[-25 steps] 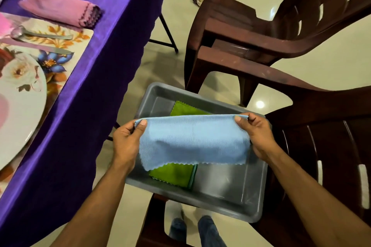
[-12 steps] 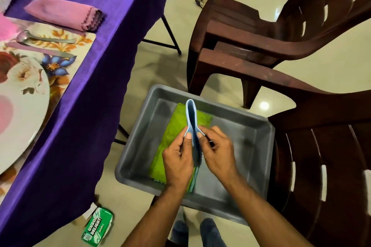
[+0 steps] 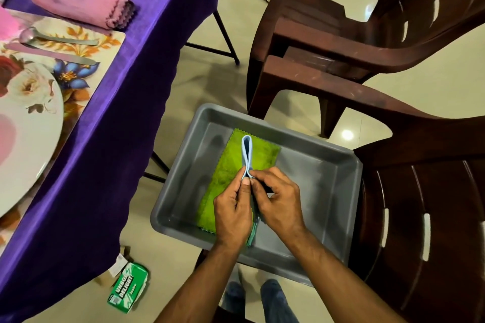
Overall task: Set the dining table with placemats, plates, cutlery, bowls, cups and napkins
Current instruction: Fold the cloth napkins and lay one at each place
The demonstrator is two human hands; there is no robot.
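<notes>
Blue napkin (image 3: 247, 151) mostly hidden between left hand (image 3: 232, 211), right hand (image 3: 279, 204).

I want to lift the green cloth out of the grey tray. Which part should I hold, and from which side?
Grip the far edge of the green cloth, coming from above. That end lies flat and uncovered, while the near end sits under both hands, the left hand and right hand, pinching the blue napkin. The grey tray walls probably block a sideways approach.

One head-worn camera, looking steeply down from close above the grey tray (image 3: 338, 165). The purple-clothed table (image 3: 147, 34) sits at ten o'clock, brown chairs (image 3: 393, 42) from one to four o'clock.
</notes>
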